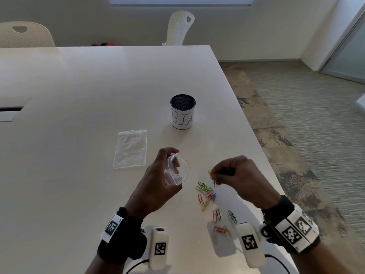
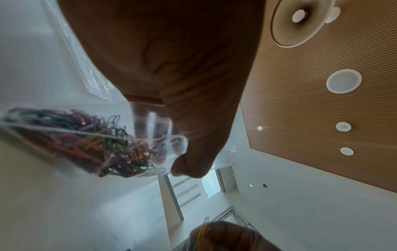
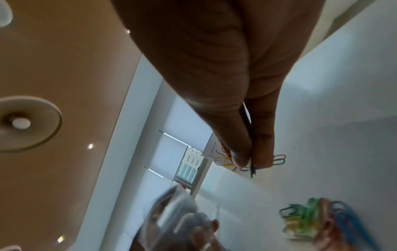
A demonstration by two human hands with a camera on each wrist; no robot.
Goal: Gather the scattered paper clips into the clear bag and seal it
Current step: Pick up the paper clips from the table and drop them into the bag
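My left hand [image 1: 158, 180] holds a clear bag [image 1: 177, 168] above the table, its mouth gaping toward the right. The left wrist view shows the bag [image 2: 150, 142] holding a tangle of coloured paper clips [image 2: 96, 146], with my thumb [image 2: 193, 149] pressed on its rim. My right hand [image 1: 237, 175] pinches a small bunch of clips [image 1: 213, 175] just right of the bag's mouth; the right wrist view shows these pinched clips [image 3: 253, 168] between thumb and finger. Several loose clips [image 1: 207, 192] lie on the table below both hands, blurred in the right wrist view [image 3: 311, 219].
A second clear bag [image 1: 131, 149] lies flat on the white table [image 1: 79, 95], left of my hands. A black mesh cup with a white label [image 1: 182, 111] stands beyond. More clips [image 1: 223, 220] lie near my right wrist. The table's right edge [image 1: 262, 155] runs close by.
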